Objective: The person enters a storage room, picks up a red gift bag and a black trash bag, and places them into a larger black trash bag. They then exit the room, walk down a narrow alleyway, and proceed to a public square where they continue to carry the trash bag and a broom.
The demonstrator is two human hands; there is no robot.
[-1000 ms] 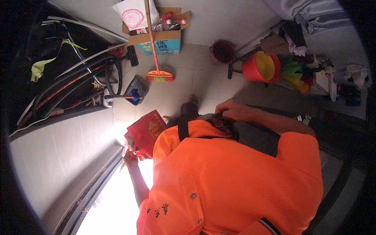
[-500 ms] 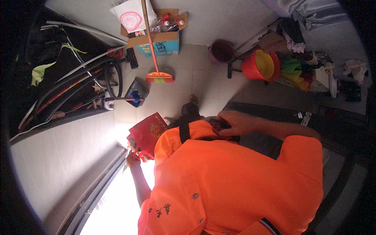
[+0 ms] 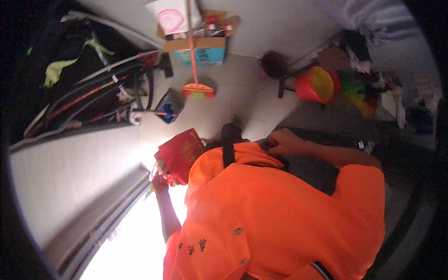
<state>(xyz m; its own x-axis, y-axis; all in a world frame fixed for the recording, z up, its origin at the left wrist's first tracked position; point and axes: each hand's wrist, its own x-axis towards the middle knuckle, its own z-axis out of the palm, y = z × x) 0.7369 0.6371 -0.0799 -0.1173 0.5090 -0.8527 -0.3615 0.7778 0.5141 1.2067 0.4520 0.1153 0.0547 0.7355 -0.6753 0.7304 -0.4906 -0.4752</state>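
Observation:
My left hand [image 3: 159,182] is closed on the handles of a red paper-like gift bag [image 3: 183,151] with a gold pattern. The bag hangs at my left side, and some pale and brown contents show at its mouth. My right arm is bent across my orange shirt [image 3: 275,210], and my right hand [image 3: 283,142] is closed near the shirt's far edge. A dark thing shows at its fingertips, too blurred to name. A black strap [image 3: 228,155] crosses the shirt close by.
Ahead, an orange broom [image 3: 199,89] leans against a box of bottles [image 3: 201,52]. A dark dustpan [image 3: 169,105] stands left of it, near black hoses [image 3: 100,86]. Right are a red bucket [image 3: 303,86] and a dark red bin [image 3: 272,64]. Bright light fills a doorway [image 3: 135,238] lower left.
My view has turned slightly, so the room's things sit a little further right and the picture is blurrier. My left hand still holds the bag; my right hand stays by the shirt's edge.

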